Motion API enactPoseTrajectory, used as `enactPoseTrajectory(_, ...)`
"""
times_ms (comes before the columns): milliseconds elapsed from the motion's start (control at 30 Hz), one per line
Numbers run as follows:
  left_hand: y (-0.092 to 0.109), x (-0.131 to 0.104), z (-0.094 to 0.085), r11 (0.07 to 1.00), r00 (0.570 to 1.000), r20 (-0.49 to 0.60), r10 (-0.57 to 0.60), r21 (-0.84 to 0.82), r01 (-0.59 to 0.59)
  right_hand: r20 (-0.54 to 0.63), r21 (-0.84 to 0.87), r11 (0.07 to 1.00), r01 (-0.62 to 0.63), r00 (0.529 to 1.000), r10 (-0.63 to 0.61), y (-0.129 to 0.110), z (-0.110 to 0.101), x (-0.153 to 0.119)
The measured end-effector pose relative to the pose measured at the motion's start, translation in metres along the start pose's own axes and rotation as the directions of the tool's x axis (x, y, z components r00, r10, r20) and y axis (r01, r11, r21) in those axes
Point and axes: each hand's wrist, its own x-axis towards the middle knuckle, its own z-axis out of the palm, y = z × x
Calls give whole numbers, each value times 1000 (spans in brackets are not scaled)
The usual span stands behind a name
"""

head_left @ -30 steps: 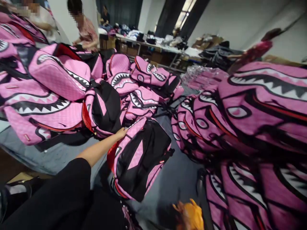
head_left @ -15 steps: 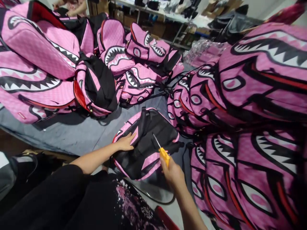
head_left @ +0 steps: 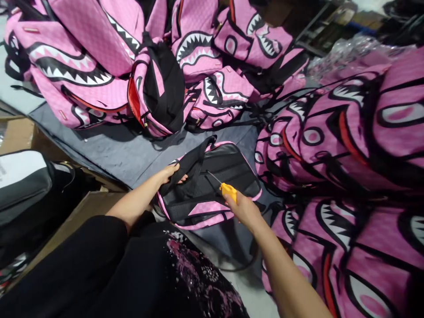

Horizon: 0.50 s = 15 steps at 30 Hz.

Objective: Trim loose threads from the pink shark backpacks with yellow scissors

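Observation:
A black and pink backpack (head_left: pixel 232 165) lies back side up on the grey cloth, its shoulder straps showing. My left hand (head_left: pixel 172 174) is closed around a black shoulder strap (head_left: pixel 192 164) at the pack's left side. In my right hand (head_left: pixel 241 204) is a yellow-handled tool (head_left: pixel 228 191), gripped by its handle, with a thin metal shaft pointing up and left over the back panel. Whether the tip touches the panel I cannot tell.
Pink shark-mouth backpacks (head_left: pixel 76 70) are heaped at the back left. More stand stacked on the right (head_left: pixel 331 137), near clear plastic wrapping (head_left: pixel 351 53). Cardboard (head_left: pixel 20 134) and a black and white bag (head_left: pixel 26 190) are at the left.
My left hand has gone from resting spread on the backpack to holding its strap. The backpack is turned somewhat, and the head view has shifted. The yellow tool remains in my right hand.

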Motion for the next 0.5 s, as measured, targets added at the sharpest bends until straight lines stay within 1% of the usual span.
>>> enactPoseTrajectory(100, -2, 0, 5, 992, 998, -49, 31, 120, -25, -25, -58, 993, 102, 994, -103, -12, -15, 10)
enactPoseTrajectory(133, -3, -1, 10, 990, 996, -70, 55, 134, -45, -65, -93, 993, 75, 995, -81, -16, -20, 14)
enactPoseTrajectory(167, -6, -4, 16, 983, 991, -91, 99, 165, -83, -123, -127, 992, 14, 992, -30, -18, -25, 17)
enactPoseTrajectory(200, -10, -7, 23, 958, 979, -109, 173, 248, -141, -171, -147, 988, -36, 985, 11, -20, -30, 18)
enactPoseTrajectory(233, -15, -10, 30, 898, 957, -114, 268, 388, -205, -177, -158, 986, -49, 984, 21, -19, -34, 19)
enactPoseTrajectory(267, -21, -14, 38, 782, 922, -95, 375, 566, -260, -148, -164, 986, -25, 989, 0, -18, -36, 17)
enactPoseTrajectory(300, -27, -17, 46, 603, 880, -41, 474, 743, -290, -112, -167, 986, 1, 993, -20, -15, -38, 15)
enactPoseTrajectory(333, -34, -20, 53, 387, 838, 37, 544, 875, -290, -100, -174, 985, -6, 995, -12, -12, -39, 11)
enactPoseTrajectory(367, -41, -23, 60, 186, 810, 114, 575, 946, -265, -123, -194, 979, -59, 992, 35, -8, -38, 6)
enactPoseTrajectory(400, -46, -25, 65, 46, 800, 164, 577, 972, -232, -161, -221, 966, -135, 982, 100, -4, -37, 1)
enactPoseTrajectory(433, -50, -26, 69, -47, 799, 194, 570, 978, -204, -179, -244, 951, -190, 972, 149, 0, -35, -3)
enactPoseTrajectory(467, -53, -27, 71, -104, 804, 209, 556, 978, -182, -155, -258, 947, -190, 976, 153, 4, -34, -8)
enactPoseTrajectory(500, -54, -27, 73, -135, 815, 214, 539, 977, -167, -91, -261, 954, -144, 988, 124, 10, -32, -13)
